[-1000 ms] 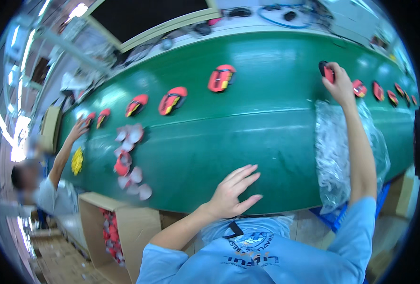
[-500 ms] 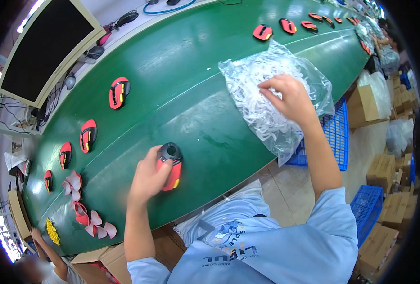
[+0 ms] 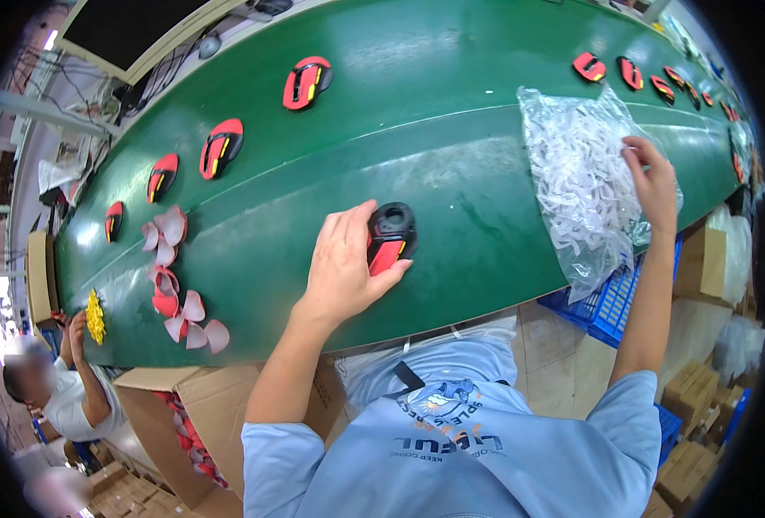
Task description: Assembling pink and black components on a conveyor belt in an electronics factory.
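The red-and-black part (image 3: 389, 236) lies on the green belt (image 3: 451, 129) under my left hand (image 3: 341, 263), fingers curled loosely around its near side. My right hand (image 3: 654, 177) pinches inside the clear plastic bag (image 3: 576, 186) of white pieces.

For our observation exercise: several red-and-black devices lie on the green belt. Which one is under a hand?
The red-and-black device at the belt's near edge: the left hand rests on it. All the others lie untouched farther up the belt.

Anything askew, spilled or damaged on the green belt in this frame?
Nothing looks damaged. The loose pink-and-red shell pieces lie scattered at the belt's left end rather than in line like the red-and-black parts. The left hand rests on one such part; the right hand touches the clear bag.
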The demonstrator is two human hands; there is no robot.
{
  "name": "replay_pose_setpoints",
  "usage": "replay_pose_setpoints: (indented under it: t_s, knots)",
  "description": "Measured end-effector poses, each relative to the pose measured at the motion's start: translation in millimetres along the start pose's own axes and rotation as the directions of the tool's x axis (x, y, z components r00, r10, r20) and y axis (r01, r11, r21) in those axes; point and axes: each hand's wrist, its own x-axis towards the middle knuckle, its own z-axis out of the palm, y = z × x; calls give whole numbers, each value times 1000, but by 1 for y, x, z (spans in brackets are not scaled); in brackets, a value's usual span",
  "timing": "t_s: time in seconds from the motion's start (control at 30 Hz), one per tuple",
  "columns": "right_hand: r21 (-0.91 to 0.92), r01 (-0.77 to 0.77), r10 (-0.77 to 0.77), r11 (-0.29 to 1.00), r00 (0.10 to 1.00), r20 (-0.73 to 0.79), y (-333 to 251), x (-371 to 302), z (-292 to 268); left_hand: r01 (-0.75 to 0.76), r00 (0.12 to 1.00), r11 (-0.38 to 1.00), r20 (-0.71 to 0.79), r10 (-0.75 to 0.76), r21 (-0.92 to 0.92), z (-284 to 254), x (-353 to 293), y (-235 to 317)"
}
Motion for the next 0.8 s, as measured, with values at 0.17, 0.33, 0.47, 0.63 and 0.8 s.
replay_pose_setpoints:
  t_s: [0.17,0.33,0.47,0.63,0.8]
  knots:
    - [400,224,-186,889,974,-133,-106,-14,17,-205,978,973,28,209,-106,-1,-7,-20]
    - [507,531,-637,679,769,48,-214,-23,110,-289,957,941,-13,291,-178,8,-14,-31]
    - [411,621,-697,668,715,54,-222,-32,155,-299,954,914,-103,281,-273,16,-15,-29]
    - [431,628,-719,648,691,75,-228,-38,158,-276,961,949,-27,275,-150,8,-19,-24]
    - [608,475,-707,636,675,211,-222,-31,150,-349,937,931,-45,347,-109,12,-19,-30]
